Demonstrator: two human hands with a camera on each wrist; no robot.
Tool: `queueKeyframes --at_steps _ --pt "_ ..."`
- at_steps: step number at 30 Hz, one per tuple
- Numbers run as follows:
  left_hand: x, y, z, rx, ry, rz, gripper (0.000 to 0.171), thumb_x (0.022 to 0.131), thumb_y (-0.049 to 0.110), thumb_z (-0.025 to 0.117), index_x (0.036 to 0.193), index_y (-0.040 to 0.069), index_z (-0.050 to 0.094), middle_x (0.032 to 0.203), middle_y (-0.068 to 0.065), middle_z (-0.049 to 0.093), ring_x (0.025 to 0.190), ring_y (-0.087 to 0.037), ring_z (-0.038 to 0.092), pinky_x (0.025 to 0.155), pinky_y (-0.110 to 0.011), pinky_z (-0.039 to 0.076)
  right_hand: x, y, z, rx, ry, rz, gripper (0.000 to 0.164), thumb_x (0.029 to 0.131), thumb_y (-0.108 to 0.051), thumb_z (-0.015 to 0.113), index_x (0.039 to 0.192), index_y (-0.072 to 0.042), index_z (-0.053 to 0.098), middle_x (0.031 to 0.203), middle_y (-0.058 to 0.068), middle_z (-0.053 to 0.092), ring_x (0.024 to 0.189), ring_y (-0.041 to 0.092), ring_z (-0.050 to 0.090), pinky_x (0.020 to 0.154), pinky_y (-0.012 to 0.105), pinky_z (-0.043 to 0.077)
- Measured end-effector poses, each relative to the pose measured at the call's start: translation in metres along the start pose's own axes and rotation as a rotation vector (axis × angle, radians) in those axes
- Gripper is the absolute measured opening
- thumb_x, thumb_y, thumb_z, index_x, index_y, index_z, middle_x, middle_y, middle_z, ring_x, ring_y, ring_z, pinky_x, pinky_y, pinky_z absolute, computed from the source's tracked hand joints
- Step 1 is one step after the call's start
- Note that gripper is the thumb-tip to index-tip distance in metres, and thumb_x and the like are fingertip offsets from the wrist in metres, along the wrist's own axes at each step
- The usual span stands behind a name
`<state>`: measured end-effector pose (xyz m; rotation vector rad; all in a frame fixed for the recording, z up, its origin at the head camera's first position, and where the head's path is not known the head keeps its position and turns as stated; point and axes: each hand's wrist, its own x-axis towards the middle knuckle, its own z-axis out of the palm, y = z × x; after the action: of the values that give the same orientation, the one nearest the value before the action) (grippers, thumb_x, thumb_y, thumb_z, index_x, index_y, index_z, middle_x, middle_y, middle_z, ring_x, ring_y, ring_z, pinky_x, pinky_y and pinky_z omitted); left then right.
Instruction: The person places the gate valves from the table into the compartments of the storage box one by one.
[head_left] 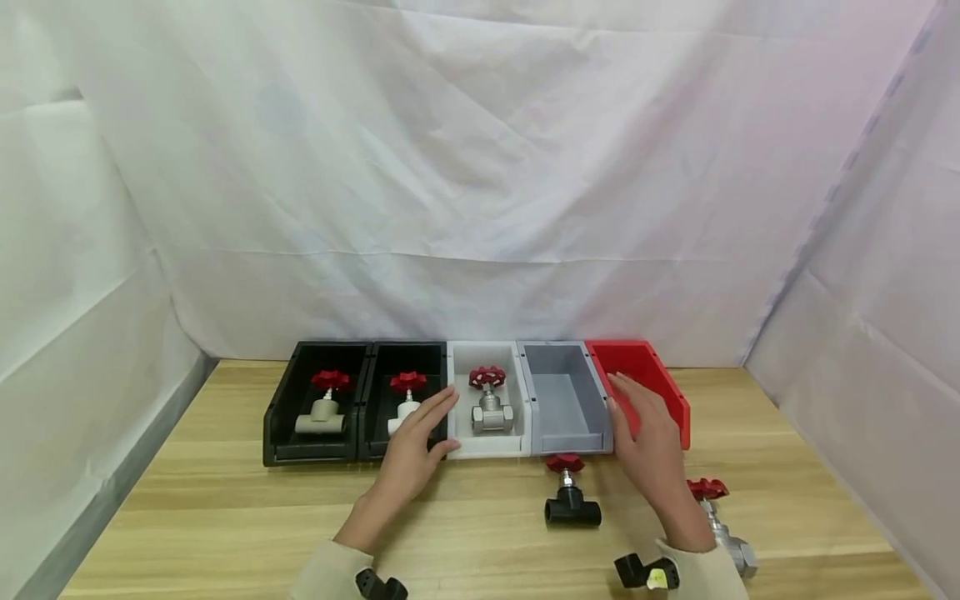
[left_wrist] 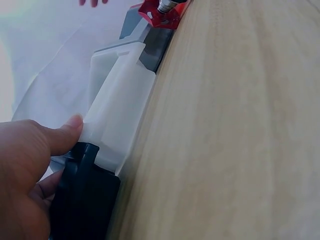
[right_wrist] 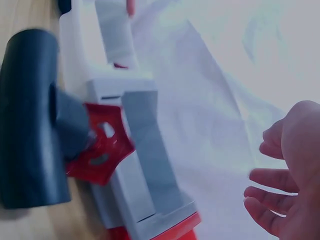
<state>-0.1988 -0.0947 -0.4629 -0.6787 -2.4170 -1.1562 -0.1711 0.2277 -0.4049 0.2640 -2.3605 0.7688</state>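
Observation:
My left hand (head_left: 415, 440) rests across the wall between the second black bin (head_left: 384, 360) and the white bin (head_left: 517, 448), fingers fairly straight, thumb at the white bin's edge. Partly behind it lies a white plastic valve (head_left: 403, 412) with a red handwheel. Inside the white bin is a metal valve (head_left: 491, 414). My right hand (head_left: 647, 433) hovers over the red bin (head_left: 678, 408), beside the grey bin (head_left: 566, 408), its fingers loosely spread and holding nothing. Before the grey bin, a black plastic valve (head_left: 572, 510) with a red handwheel lies on the table.
The leftmost black bin (head_left: 311, 454) holds a beige valve (head_left: 322, 419) with a red handwheel. Another metal valve (head_left: 742, 554) lies right of my right forearm, partly hidden by the sleeve. White cloth (head_left: 480, 208) hangs behind the row of bins and along both sides.

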Motion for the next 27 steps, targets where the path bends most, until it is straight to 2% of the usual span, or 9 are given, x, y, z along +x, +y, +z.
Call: queueKeyframes --at_steps 4,10,15,18,23,27 --pt "-0.002 0.000 -0.001 -0.016 -0.022 -0.033 0.070 0.080 0.011 0.077 0.143 0.020 0.048 0.148 0.006 0.040 0.131 -0.019 0.041 0.099 -0.038 0.042 -0.003 -0.010 -0.005 0.001 -0.009 -0.030 0.039 0.084 -0.004 0.071 0.122 -0.006 0.062 0.121 0.011 0.060 0.112 0.030 0.052 0.084 0.053 0.049" --pt "0.000 0.001 -0.003 -0.030 -0.019 -0.039 0.070 0.079 0.009 0.077 0.142 0.019 0.048 0.148 0.005 0.041 0.132 -0.019 0.040 0.099 -0.039 0.041 -0.010 -0.017 -0.009 -0.022 -0.045 -0.083 0.035 0.083 -0.004 0.072 0.118 -0.006 0.064 0.114 0.007 0.063 0.095 0.022 0.060 0.070 0.041 0.055" --pt "0.001 0.001 -0.002 -0.029 -0.029 -0.045 0.070 0.080 0.010 0.077 0.143 0.019 0.047 0.148 0.005 0.040 0.132 -0.019 0.040 0.099 -0.039 0.041 -0.020 -0.016 -0.010 0.031 -0.128 -0.024 0.031 0.088 -0.006 0.069 0.118 -0.010 0.065 0.113 0.003 0.065 0.091 0.018 0.063 0.062 0.028 0.054" --pt "0.001 0.001 -0.001 -0.029 -0.031 -0.049 0.070 0.080 0.010 0.077 0.143 0.019 0.048 0.148 0.005 0.040 0.132 -0.019 0.040 0.100 -0.039 0.041 -0.027 -0.015 -0.009 0.066 -0.206 0.043 0.030 0.090 -0.009 0.068 0.120 -0.013 0.064 0.115 -0.001 0.064 0.094 0.015 0.062 0.068 0.028 0.055" --pt "0.000 0.000 0.000 -0.027 -0.032 -0.052 0.070 0.080 0.010 0.076 0.143 0.020 0.047 0.148 0.007 0.040 0.132 -0.019 0.040 0.100 -0.038 0.041 -0.037 -0.015 -0.008 0.085 -0.296 0.061 0.028 0.092 -0.016 0.066 0.120 -0.017 0.063 0.115 -0.006 0.062 0.097 0.011 0.060 0.077 0.037 0.054" --pt "-0.001 0.000 0.001 -0.025 -0.024 -0.051 0.070 0.080 0.010 0.077 0.142 0.019 0.048 0.148 0.007 0.040 0.131 -0.019 0.041 0.099 -0.039 0.041 -0.042 -0.015 -0.006 0.109 -0.343 0.086 0.028 0.092 -0.020 0.067 0.119 -0.023 0.065 0.112 -0.012 0.062 0.095 0.007 0.059 0.076 0.032 0.054"
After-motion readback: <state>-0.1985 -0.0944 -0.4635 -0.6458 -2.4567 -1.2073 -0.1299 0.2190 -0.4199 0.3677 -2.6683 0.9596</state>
